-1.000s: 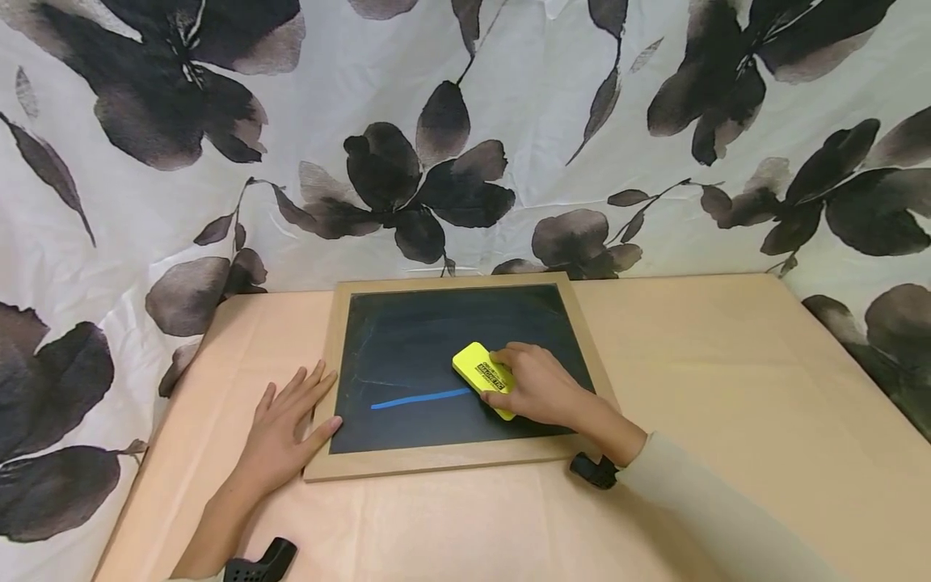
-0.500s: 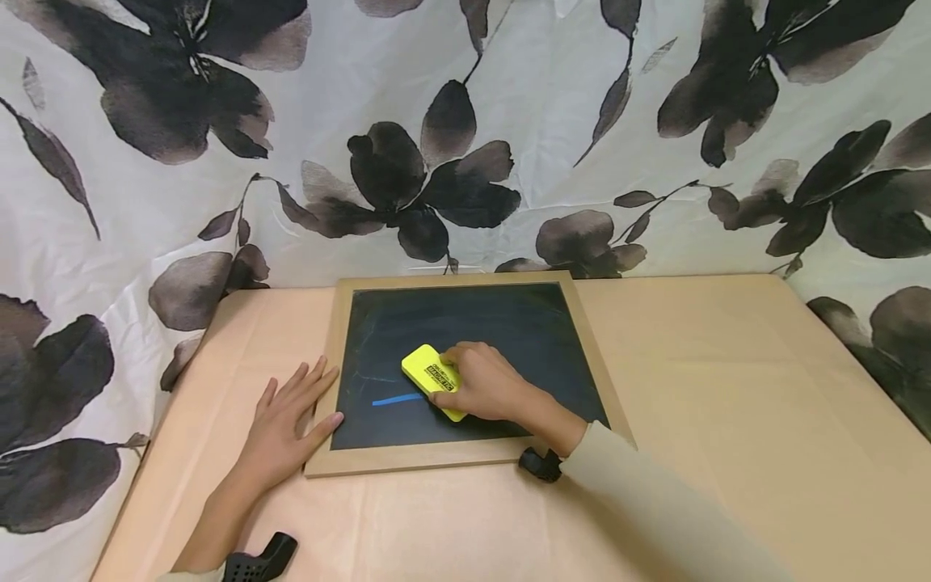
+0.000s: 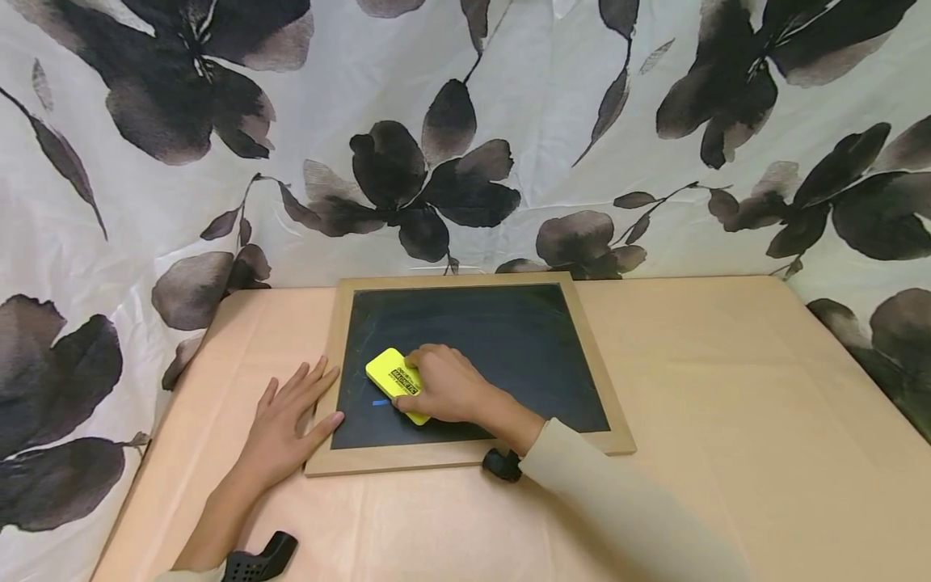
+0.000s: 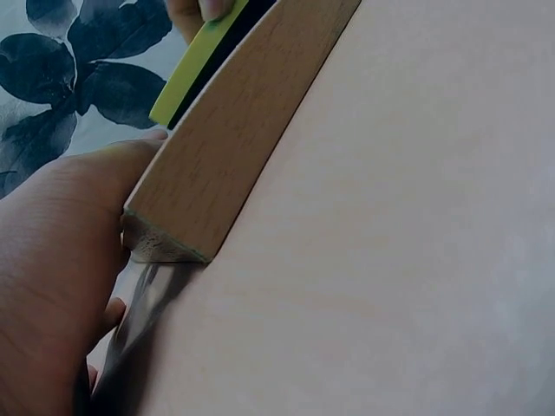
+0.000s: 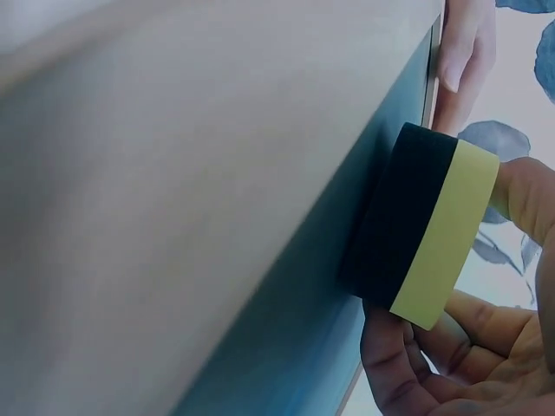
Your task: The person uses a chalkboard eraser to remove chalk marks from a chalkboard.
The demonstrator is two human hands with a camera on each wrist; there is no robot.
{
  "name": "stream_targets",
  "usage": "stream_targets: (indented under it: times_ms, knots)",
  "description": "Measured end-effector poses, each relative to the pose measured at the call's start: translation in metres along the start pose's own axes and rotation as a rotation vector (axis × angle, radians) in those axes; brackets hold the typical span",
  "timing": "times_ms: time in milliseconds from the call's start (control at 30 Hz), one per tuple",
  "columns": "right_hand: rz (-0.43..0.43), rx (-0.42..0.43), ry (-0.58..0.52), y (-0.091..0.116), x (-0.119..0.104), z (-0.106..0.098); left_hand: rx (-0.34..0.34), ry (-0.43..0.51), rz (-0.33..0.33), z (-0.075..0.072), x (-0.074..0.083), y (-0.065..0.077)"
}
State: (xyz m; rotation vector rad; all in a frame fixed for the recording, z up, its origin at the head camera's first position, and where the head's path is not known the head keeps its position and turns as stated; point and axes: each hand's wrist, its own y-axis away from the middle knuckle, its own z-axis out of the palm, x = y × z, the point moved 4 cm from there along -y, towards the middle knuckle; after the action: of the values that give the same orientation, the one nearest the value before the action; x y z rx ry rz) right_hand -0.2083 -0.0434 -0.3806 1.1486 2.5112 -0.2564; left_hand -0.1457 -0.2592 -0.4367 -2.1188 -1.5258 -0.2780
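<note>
A chalkboard [image 3: 480, 331] in a light wooden frame lies on the table. On its lower left a short blue line [image 3: 381, 402] shows beside a yellow board eraser [image 3: 396, 380] with a black underside. My right hand [image 3: 454, 388] grips that eraser between thumb and fingers, its black pad [image 5: 399, 212] down against the board in the right wrist view. At the board's left edge, my left hand [image 3: 287, 428] rests with fingers spread, the thumb over the frame. The left wrist view shows the frame's corner [image 4: 169, 238] next to this hand.
The table [image 3: 727, 388] has a light tan covering. A white cloth with dark flowers [image 3: 429, 194] hangs behind it and at the sides. Each wrist wears a black camera mount, such as the left one [image 3: 262, 558].
My right hand has slid the eraser leftward across the board. The blue line has shrunk from a long stroke to a short stub at its left end. The left hand stays put.
</note>
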Motion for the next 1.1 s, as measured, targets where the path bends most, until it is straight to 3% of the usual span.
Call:
stream_targets:
  times_ms: [300, 467, 667, 1100]
  knots:
    - [-0.024, -0.015, 0.020, -0.017, -0.026, 0.010, -0.007, 0.002, -0.004, 0.001, -0.001, 0.000]
    - [-0.010, -0.022, 0.095, -0.016, -0.032, 0.014, -0.007, -0.007, -0.005, 0.003, -0.002, 0.001]
    - [-0.022, -0.038, 0.152, -0.014, -0.034, 0.016, -0.016, -0.020, -0.009, 0.002, -0.003, 0.003]
    - [-0.024, -0.095, 0.124, 0.004, -0.020, 0.006, -0.028, -0.023, -0.002, 0.002, -0.004, 0.002]
